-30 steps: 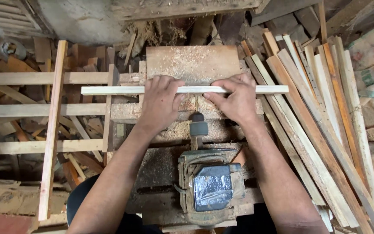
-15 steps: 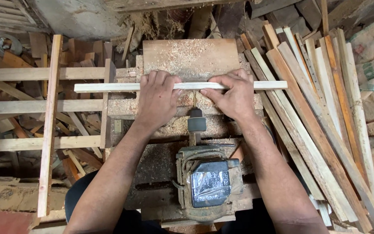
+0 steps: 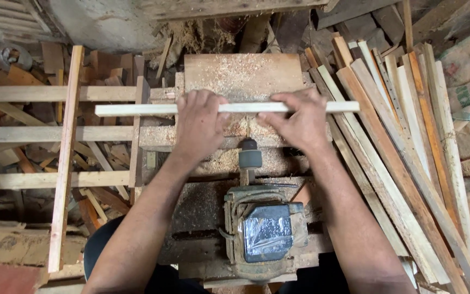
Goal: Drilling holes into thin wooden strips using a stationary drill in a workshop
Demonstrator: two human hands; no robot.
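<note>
Setting: cluttered wood workshop seen from above; offcuts and scrap fill the floor on every side.
Tabletop: small wooden tabletop (image 3: 243,73), brown, dusted with pale sawdust and shavings, at centre of view.
Strip, look: long thin wooden strip (image 3: 137,109), pale and freshly cut, square-edged, straight, much lighter in colour than the tabletop.
Strip, axis: long axis runs left to right across the view, nearly level; one end points left out over the frame, the other right toward the stack. Both ends overhang the tabletop.
Strip, place: lies across the middle of the tabletop, on the far side of the motor's shaft.
Left hand: left hand (image 3: 199,125) palm down over the strip left of centre, fingers together and curled over its far edge, pressing it down.
Right hand: right hand (image 3: 299,122) on the strip right of centre, fingers close together over its top, thumb on the near side, clamped on it.
Motor: grimy green electric motor (image 3: 265,231) between the forearms, near edge of the bench; its dark shaft end (image 3: 249,155) points toward the strip, just short of it.
Left side: pale wooden frame (image 3: 66,152) of rails and uprights, lying flat.
Right side: stack of long slats (image 3: 403,158), light and reddish, leaning diagonally.
</note>
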